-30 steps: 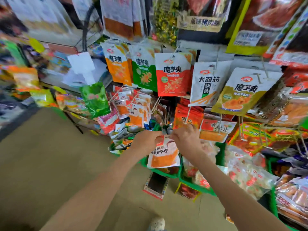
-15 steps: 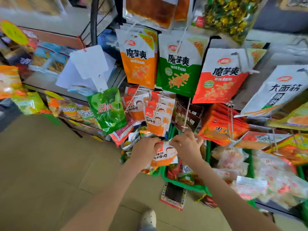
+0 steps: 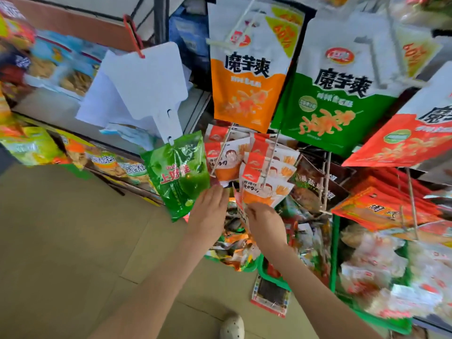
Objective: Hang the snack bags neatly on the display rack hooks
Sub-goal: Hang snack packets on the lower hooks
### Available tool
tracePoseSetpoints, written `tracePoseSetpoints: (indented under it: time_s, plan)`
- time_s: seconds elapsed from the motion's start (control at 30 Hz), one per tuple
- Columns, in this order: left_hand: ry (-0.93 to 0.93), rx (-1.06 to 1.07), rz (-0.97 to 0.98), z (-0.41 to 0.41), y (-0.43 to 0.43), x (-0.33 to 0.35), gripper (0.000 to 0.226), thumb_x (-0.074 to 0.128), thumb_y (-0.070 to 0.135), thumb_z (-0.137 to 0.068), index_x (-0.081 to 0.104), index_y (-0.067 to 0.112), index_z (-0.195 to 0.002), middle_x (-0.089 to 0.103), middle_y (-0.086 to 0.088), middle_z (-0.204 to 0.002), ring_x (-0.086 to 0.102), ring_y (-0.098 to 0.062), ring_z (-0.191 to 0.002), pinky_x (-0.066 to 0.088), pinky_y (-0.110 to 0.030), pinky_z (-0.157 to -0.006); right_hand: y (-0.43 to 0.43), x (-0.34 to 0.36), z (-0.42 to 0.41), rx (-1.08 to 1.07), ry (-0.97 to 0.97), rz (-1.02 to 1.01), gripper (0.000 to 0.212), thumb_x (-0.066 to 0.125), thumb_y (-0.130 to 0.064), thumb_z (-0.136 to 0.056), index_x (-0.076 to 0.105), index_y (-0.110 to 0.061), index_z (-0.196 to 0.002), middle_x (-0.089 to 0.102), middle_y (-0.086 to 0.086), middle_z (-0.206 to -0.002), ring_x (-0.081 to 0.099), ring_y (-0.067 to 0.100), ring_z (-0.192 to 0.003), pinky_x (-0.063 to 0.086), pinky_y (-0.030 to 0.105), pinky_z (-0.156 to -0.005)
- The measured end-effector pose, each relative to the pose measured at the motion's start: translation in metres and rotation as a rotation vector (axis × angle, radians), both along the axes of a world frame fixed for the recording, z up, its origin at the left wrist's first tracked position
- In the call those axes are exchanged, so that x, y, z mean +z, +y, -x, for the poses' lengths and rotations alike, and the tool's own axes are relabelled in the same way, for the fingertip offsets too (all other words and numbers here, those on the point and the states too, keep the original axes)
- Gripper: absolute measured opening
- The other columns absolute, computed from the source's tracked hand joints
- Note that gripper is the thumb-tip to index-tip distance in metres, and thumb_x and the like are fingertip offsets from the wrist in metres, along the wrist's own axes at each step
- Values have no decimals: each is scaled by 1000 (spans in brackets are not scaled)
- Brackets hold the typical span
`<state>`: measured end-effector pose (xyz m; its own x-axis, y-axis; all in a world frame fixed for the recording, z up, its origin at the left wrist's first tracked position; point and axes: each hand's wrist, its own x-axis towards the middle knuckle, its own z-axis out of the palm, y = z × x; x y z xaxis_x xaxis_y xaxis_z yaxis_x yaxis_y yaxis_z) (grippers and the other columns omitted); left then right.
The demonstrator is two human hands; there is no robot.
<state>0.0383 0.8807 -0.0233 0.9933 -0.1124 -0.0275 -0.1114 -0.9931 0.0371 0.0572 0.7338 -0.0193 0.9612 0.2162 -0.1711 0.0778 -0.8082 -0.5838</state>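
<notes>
Several small orange-and-white snack bags hang on two thin wire hooks in the rack's middle row. Just below them my right hand pinches one more small orange-and-white snack bag, seen almost edge-on between my hands. My left hand is raised beside it with straight fingers, its fingertips at the lower edge of the hanging bags near the left hook. Whether the held bag's hole is on a hook is hidden.
A green bag hangs left of my hands. Large orange, green and red bags hang above. Green baskets of loose snacks sit below. A packet and my shoe are on the floor.
My hands have lifted the small bag from in front of the baskets up to the hanging orange-and-white bags. It has turned edge-on, and my left hand's fingers have straightened.
</notes>
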Motion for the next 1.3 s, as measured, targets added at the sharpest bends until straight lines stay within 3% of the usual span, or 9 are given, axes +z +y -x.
tracePoseSetpoints:
  time_s: [0.17,0.4,0.5,0.57,0.67,0.83,1.0,1.1,1.3]
  plan:
    - [160,-124,-293,-22,15,-21,55,33,12,-95,15,0,-146,17,-16,-154,13,-29,-143,-4,-38,-116,30,-4,-24,102,5,152,16,40,-15,-97,48,-12,-84,55,9,-84,54,28,-77,29,25,-49]
    - [252,-126,-754,-36,20,-40,68,37,25,-96,0,-2,-146,6,-14,-156,6,-27,-144,-9,-39,-113,59,-8,-51,196,-49,379,32,43,5,-87,49,-7,-115,57,10,-109,55,27,-103,46,33,-71]
    - [259,-130,-866,-33,27,-47,70,36,30,-97,-5,0,-146,6,-12,-156,9,-25,-143,-3,-40,-115,66,-16,-56,275,-119,439,33,49,-2,-88,48,-10,-120,59,7,-110,53,25,-105,48,32,-73]
    - [265,-131,-880,-30,32,-50,73,38,30,-97,-7,1,-146,5,-10,-155,9,-24,-142,-5,-41,-114,69,-18,-57,322,-197,479,34,57,-1,-82,54,-10,-115,62,7,-100,57,24,-98,50,32,-68]
    - [242,-126,-859,-23,34,-55,75,40,31,-96,-7,-1,-145,11,-8,-153,14,-23,-140,-2,-40,-115,74,-22,-58,331,-414,483,32,72,5,-49,69,-13,-76,62,2,-61,61,21,-59,50,27,-46]
    - [184,-116,-758,-18,38,-53,63,32,23,-97,1,-4,-144,24,-6,-147,24,-22,-135,10,-36,-115,81,-32,-74,355,-493,359,26,55,4,-59,68,-6,-79,64,7,-63,63,26,-61,53,30,-51]
    - [4,-124,-773,-19,51,-57,70,33,29,-96,-6,-5,-143,10,-10,-156,12,-26,-143,-11,-41,-108,92,-45,-85,289,-510,201,24,45,6,-68,67,-3,-73,63,10,-61,62,28,-60,53,31,-51]
    - [47,-187,-790,-19,59,-60,68,25,28,-97,-15,-4,-142,-8,-17,-155,-4,-31,-143,-20,-46,-103,94,-54,-92,231,-517,110,20,65,13,-62,67,-5,-71,65,8,-64,63,28,-65,50,33,-61]
    - [-98,-254,-743,-7,82,-67,64,21,25,-95,-15,-1,-142,-2,-13,-156,0,-25,-144,-16,-44,-108,98,-58,-91,20,-335,-265,15,52,-1,-85,66,-1,-78,66,11,-76,58,29,-78,44,31,-72]
